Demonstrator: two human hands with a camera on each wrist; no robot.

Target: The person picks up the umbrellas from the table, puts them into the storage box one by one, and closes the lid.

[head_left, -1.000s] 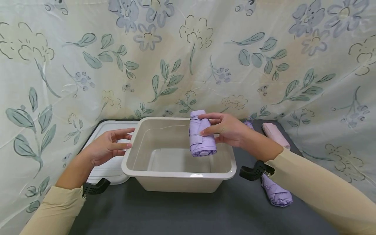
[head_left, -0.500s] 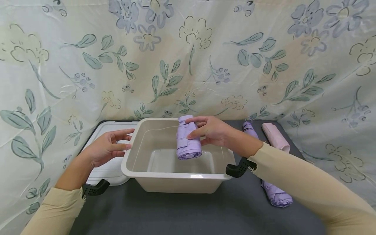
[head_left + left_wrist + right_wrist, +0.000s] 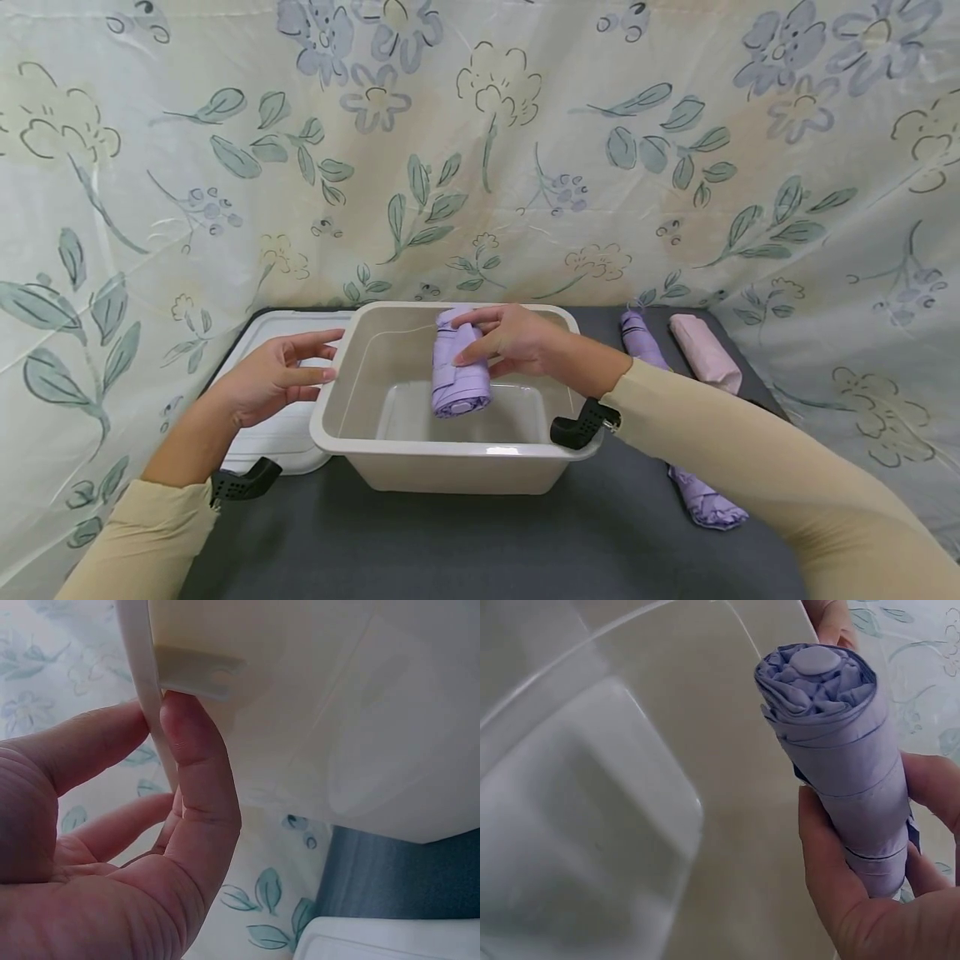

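Soft even light, faint shadows; wrist views slightly blurred.

The folded umbrella [image 3: 459,367] over the bin is lilac, with thin dark bands. The plastic bin [image 3: 450,454] is cream-beige, its lid [image 3: 281,333] white. On the dark grey tabletop [image 3: 480,542] lie another lilac umbrella [image 3: 705,500] and a pale pink one [image 3: 703,352]. The backdrop curtain [image 3: 480,150] is cream with teal leaves and outlined blue-grey and yellow flowers. Both sleeves [image 3: 750,467] are tan.

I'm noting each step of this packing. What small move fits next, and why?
Probably lower the folded lilac umbrella to the bin floor and let go: the right hand holds it above the bare bottom, and the left hand touches the rim.
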